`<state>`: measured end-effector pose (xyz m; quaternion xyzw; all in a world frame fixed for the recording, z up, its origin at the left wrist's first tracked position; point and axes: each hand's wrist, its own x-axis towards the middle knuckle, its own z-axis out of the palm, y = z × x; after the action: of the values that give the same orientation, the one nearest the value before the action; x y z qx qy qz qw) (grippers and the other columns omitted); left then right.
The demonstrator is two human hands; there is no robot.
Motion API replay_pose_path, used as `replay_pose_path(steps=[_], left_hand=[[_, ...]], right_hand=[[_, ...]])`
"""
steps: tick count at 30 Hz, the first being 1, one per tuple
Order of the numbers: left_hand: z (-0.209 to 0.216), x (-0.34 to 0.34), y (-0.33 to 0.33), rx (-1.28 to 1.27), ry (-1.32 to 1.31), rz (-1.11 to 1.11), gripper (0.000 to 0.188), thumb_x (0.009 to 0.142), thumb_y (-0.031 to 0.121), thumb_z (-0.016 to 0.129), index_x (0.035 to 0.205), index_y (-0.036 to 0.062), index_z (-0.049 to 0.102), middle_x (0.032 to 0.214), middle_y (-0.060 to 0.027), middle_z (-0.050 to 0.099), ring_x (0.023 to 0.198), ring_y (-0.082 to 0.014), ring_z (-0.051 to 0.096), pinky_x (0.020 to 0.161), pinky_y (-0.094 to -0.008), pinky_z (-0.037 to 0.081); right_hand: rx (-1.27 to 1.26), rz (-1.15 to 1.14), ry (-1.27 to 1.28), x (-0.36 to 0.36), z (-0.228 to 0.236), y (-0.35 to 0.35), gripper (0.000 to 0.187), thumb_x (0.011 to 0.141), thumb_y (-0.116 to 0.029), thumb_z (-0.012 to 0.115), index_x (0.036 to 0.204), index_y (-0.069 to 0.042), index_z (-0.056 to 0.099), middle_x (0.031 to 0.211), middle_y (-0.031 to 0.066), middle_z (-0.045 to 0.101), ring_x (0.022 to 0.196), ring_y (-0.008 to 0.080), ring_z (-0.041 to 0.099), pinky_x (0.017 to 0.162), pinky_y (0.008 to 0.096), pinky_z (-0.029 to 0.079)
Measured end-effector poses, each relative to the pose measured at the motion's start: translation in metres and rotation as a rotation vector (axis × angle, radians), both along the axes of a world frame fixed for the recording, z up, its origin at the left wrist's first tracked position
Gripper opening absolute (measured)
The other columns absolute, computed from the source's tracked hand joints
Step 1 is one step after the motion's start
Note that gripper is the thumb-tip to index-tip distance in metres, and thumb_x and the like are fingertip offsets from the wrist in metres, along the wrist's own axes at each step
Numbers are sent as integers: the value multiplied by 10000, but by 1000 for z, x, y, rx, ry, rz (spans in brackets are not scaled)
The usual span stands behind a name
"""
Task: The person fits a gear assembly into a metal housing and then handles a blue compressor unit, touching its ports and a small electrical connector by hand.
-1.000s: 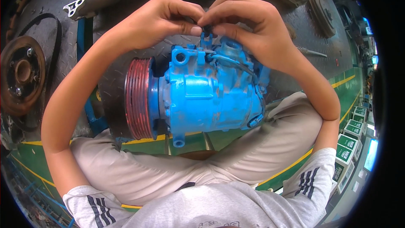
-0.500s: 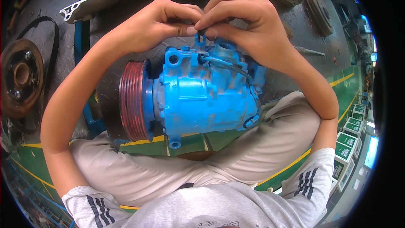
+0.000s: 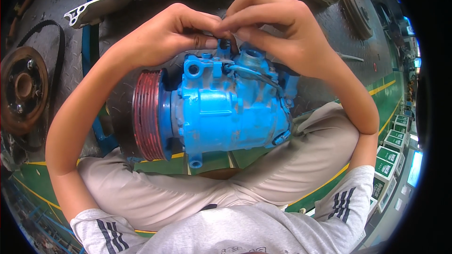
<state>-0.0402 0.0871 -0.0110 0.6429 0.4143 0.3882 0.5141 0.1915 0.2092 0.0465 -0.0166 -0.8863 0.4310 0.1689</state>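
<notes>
A blue-painted air-conditioning compressor (image 3: 216, 113) lies on its side before me, with a red grooved pulley (image 3: 149, 115) at its left end. At its top far edge stands a small blue connector (image 3: 224, 46) with dark slots. My left hand (image 3: 181, 30) is closed at this connector, its thumb against the left side and a finger bent behind it. My right hand (image 3: 282, 26) is closed, its thumb and fingers drawn together just right of the connector, touching the left fingers. Whatever lies between the right fingertips is hidden. A blue wire (image 3: 252, 73) runs across the compressor's top.
On the dark metal tabletop (image 3: 197, 56) lie a rusty round pulley (image 3: 23, 87) with a black belt (image 3: 60, 49) at left, a metal casting (image 3: 110, 0) at the far side, and a round disc (image 3: 355, 16) at far right. Boxes (image 3: 386, 162) line the floor at right.
My right thumb and fingertips have shifted slightly right, off the connector's top. The left forefinger has moved behind the connector, whose dark slots now show. The compressor has barely moved.
</notes>
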Motion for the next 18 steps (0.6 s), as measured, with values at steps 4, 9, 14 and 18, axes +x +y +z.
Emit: replay_pose_path(steps=[4, 9, 14, 18], left_hand=[[5, 0, 2, 60, 14, -36, 246, 964, 21, 729, 1195, -60, 758, 1200, -109, 759, 1142, -191, 686, 1077, -333, 523], [41, 0, -19, 31, 261, 209, 192, 936, 86, 699, 1070, -51, 692, 1080, -93, 692, 1021, -176, 645, 945, -315, 519], [61, 12, -16, -133, 436, 326, 298, 1037, 158, 672, 1272, -25, 659, 1238, -97, 680, 1170, -194, 623, 1056, -336, 467], [68, 26, -5, 107, 610, 219, 418, 1070, 271, 692, 1380, -5, 645, 1236, -152, 732, 1130, -281, 658, 986, -369, 531]], right_hand=[[67, 65, -29, 5, 2, 4, 291, 890, 76, 592, 1075, 7, 806, 1063, 132, 700, 935, 227, 676, 844, 325, 520], [64, 102, -63, 6, 1, 12, 424, 770, 78, 587, 1115, -34, 806, 1079, 156, 698, 1035, 339, 702, 910, 403, 558], [469, -41, -133, 47, 47, 22, 254, 862, -159, 676, 1060, -151, 835, 1055, 129, 733, 1119, 337, 705, 905, 457, 581], [602, -721, 262, 167, 44, -3, 219, 848, -215, 739, 1013, -83, 796, 1019, 158, 739, 1010, 369, 702, 860, 478, 580]])
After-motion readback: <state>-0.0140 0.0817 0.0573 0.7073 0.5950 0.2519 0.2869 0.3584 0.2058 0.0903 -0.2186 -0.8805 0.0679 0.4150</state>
